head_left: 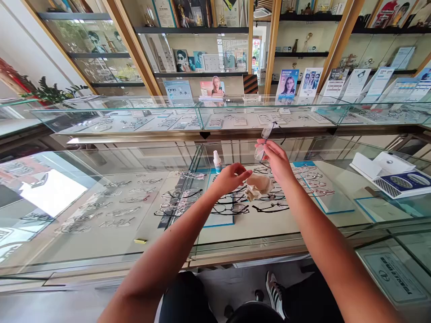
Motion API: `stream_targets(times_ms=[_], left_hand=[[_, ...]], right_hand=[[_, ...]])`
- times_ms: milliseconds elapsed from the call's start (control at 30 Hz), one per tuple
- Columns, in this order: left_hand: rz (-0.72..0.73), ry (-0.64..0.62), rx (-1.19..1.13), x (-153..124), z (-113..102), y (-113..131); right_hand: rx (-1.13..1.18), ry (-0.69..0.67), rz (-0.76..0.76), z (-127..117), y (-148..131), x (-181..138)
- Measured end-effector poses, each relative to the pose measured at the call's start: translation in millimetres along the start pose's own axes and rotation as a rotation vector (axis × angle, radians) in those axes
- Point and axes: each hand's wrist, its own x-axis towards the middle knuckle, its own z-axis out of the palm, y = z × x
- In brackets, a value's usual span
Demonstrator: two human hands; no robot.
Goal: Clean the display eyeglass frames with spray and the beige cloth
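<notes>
My right hand (276,159) is raised over the glass counter and pinches a pair of eyeglasses (266,133). The glasses are held upright, one lens above the other, with thin dark temples. Lower and to the left is my left hand (230,178), fingers loosely curved and a gap showing by the thumb; nothing is seen in it. Just beside its fingertips a crumpled beige cloth (258,186) sits on the counter; whether they touch is unclear. Behind my left hand stands a small white spray bottle (217,160) with a blue label.
Several eyeglasses (230,209) lie in rows in the glass display counter (168,255). At the right is an open white and blue box (397,177). A small yellow object (140,241) lies front left. Beyond runs a second glass showcase (232,107) with upright cards.
</notes>
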Motion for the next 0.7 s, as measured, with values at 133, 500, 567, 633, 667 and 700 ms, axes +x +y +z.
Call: stream_targets(times_ms=[133,500,567,633,667,700], left_hand=[[0.006,-0.038,0.239,-8,5,3],[-0.093,0.083,-0.672,9,-13,7],[-0.041,0.115,-0.830,12,-22,10],[0.015,0.143,-0.943,14,-30,11],[0.041,0.150,-0.965,15,-33,12],[0.063,0.156,-0.971,16,-35,11]], right_hand=[[-0.003,-0.002,-0.003,0,0,0],[0.009,-0.004,-0.030,-1,1,1],[0.029,-0.013,-0.036,0,-1,-1],[0.035,-0.040,-0.046,1,-3,-4],[0.027,-0.058,-0.052,1,-5,-5],[0.014,-0.078,-0.056,2,-6,-7]])
